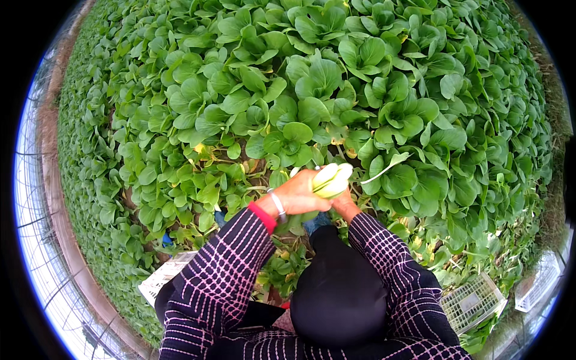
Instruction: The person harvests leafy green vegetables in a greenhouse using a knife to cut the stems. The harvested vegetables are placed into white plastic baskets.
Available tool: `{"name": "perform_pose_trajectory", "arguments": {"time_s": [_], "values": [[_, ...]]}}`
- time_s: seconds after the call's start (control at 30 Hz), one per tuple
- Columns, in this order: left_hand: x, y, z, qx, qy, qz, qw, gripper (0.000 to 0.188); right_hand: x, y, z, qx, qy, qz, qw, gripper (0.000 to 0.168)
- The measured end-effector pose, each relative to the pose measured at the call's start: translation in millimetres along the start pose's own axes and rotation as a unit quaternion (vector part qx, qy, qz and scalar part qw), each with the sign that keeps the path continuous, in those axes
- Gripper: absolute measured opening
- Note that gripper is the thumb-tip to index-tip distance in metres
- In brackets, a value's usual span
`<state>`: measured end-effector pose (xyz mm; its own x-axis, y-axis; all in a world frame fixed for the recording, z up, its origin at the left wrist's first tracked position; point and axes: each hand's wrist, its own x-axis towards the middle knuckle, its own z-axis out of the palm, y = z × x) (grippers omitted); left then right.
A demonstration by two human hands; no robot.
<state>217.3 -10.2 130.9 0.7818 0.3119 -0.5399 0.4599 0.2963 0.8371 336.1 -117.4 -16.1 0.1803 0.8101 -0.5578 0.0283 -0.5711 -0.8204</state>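
My left hand (299, 194), with a pale bracelet at the wrist, is closed around a leafy green plant, likely bok choy (332, 181), whose pale stalk bases point up and to the right. Its leaves hang mostly hidden below the hand. My right hand (345, 204) is close behind the stalks; its fingers are largely hidden, so what it holds does not show. Rooted leafy greens (290, 141) grow right in front of both hands. A loose leaf with a long pale stalk (387, 168) lies on the plants just to the right.
A white plastic crate (168, 272) stands at my lower left. Another slatted crate (472, 301) is at the lower right, with a further white crate (537, 283) beyond it. Dense greens spread ahead and to both sides. Trimmed leaves (416, 238) litter the ground at right.
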Motion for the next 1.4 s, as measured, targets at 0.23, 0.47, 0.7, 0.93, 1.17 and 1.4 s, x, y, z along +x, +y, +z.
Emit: {"name": "perform_pose_trajectory", "arguments": {"time_s": [0.23, 0.47, 0.7, 0.93, 1.17, 1.4], "values": [[69.1, -47.6, -43.1, 0.628, 0.194, -0.032, 0.753, 0.017, 32.4, -0.3, 13.5, -0.149, -0.003, 0.075, 0.986, 0.027], [32.0, -116.3, -66.3, 0.713, 0.187, -0.043, 0.675, 0.015, 26.9, -11.6, 14.1, -0.101, 0.026, -0.093, 0.990, 0.031], [22.8, -134.8, -64.3, 0.667, 0.244, -0.034, 0.703, 0.015, 49.4, -5.8, 24.0, -0.023, -0.021, -0.045, 0.999, 0.035], [11.6, -152.6, -79.8, 0.607, 0.271, 0.026, 0.747, 0.015, 61.3, 5.9, 20.1, 0.062, -0.093, -0.041, 0.993, 0.034], [9.5, -157.5, -80.4, 0.583, 0.296, 0.034, 0.756, 0.015, 73.5, 21.9, 24.0, 0.108, -0.120, -0.007, 0.987, 0.032], [2.1, -155.7, -81.1, 0.553, 0.276, 0.068, 0.783, 0.020, 77.2, -7.5, 42.2, -0.085, -0.076, -0.020, 0.993, 0.028]]}}
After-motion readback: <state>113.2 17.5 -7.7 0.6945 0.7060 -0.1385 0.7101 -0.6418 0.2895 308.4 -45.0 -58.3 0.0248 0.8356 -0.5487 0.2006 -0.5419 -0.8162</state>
